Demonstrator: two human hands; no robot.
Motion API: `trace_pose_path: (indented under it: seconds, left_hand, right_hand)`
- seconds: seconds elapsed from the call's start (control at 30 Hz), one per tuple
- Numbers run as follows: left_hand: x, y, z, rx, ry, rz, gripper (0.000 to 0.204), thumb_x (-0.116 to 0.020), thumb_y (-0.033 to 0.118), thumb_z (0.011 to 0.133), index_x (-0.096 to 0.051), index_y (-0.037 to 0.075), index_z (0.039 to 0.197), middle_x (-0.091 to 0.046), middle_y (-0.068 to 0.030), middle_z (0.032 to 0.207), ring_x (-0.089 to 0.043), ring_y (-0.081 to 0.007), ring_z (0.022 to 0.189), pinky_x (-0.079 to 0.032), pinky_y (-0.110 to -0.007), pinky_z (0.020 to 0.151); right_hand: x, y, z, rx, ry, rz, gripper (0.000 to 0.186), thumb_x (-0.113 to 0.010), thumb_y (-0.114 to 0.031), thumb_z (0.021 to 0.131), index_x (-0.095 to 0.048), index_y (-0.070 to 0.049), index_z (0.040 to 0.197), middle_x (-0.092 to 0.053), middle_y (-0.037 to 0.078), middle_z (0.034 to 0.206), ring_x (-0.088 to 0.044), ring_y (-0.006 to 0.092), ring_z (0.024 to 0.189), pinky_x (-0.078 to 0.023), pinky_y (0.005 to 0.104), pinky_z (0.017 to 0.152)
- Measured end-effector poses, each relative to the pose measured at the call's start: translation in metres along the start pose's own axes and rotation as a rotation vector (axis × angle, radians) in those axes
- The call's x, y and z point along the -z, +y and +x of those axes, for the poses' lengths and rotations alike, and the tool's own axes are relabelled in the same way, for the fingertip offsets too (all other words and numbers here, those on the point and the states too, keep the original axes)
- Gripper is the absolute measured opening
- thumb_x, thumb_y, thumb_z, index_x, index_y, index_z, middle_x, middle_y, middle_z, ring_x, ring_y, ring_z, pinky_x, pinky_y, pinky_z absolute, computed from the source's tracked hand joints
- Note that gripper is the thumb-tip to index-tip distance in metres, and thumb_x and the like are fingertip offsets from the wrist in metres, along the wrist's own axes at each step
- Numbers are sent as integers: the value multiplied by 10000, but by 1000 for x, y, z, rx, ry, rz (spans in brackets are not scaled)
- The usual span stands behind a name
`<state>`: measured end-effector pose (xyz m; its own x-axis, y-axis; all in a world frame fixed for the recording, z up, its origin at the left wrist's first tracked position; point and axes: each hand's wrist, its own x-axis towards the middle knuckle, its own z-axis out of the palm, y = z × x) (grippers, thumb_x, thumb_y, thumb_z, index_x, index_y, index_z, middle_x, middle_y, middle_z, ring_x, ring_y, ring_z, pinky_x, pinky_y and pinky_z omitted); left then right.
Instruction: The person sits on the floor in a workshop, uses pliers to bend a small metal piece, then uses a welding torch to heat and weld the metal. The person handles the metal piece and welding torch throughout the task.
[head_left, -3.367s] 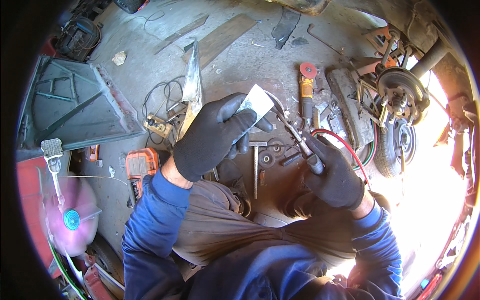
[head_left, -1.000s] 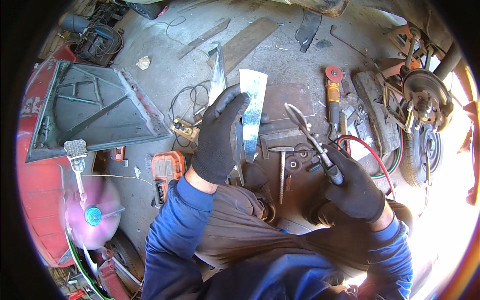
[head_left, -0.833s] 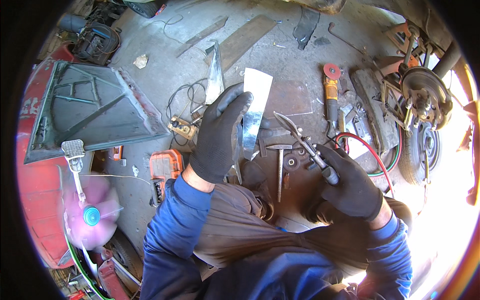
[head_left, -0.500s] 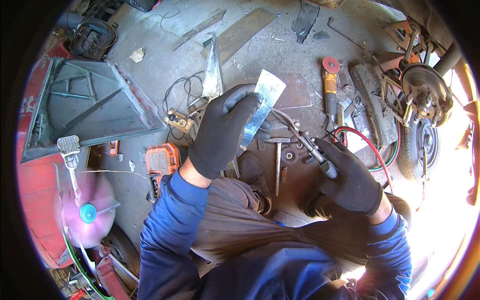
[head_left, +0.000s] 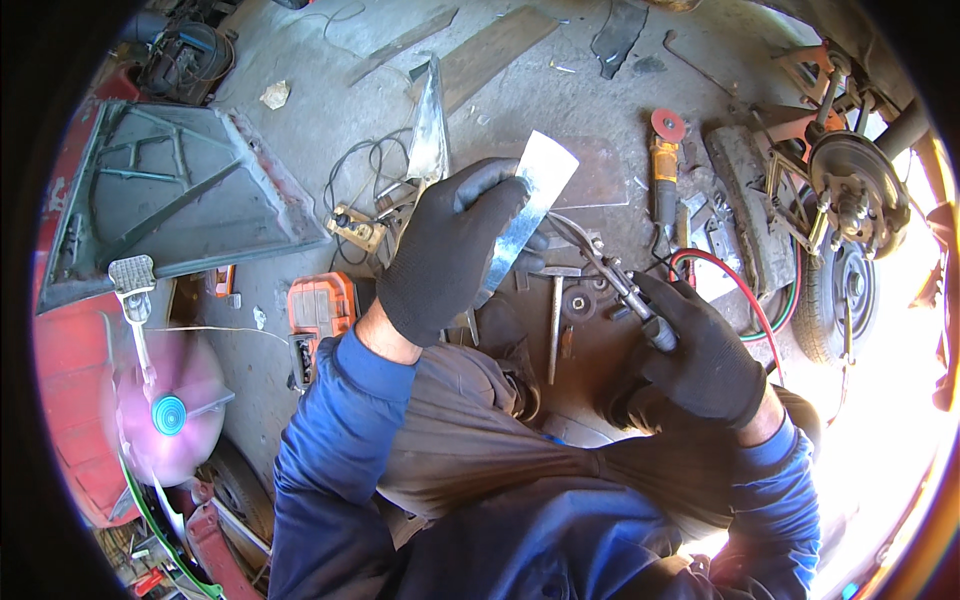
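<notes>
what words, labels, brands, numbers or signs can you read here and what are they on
None can be read.
Red bodywork at far left: pale marks near its top, too small and blurred to read.
Angle grinder: markings on its yellow body, if any, are too small to make out.
Metal strip in the left hand: no lettering visible.

Left grip (head_left: 462, 248) pinches, right grip (head_left: 703, 348) curls closed (both gloved in black).
</notes>
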<state>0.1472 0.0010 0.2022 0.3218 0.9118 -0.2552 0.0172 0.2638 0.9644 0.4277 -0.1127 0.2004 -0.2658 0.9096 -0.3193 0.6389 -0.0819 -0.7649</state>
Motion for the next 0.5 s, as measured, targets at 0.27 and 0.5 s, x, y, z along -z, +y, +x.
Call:
trace_pose_path:
  seconds: [0.27,0.5]
  left_hand:
    - [7,-6,4,-97,17,191,290,-637,193,1082,-744,-54,1190,-723,-32,973,-617,-87,902,-527,-294,817]
    - [-2,3,-1,-43,-30,92,329,-636,202,1089,-724,-54,1276,-766,-82,1041,-738,-135,895,-590,-295,827]
  right_hand:
    - [1,-4,0,-15,-16,4,710,-694,-30,810,-559,14,1505,-670,270,1200,-683,476,1106,-547,511,954]
    - [0,-1,2,29,1,-21,730,-709,-88,810,-561,-23,1522,-662,262,1115,-698,462,1007,-572,509,893]
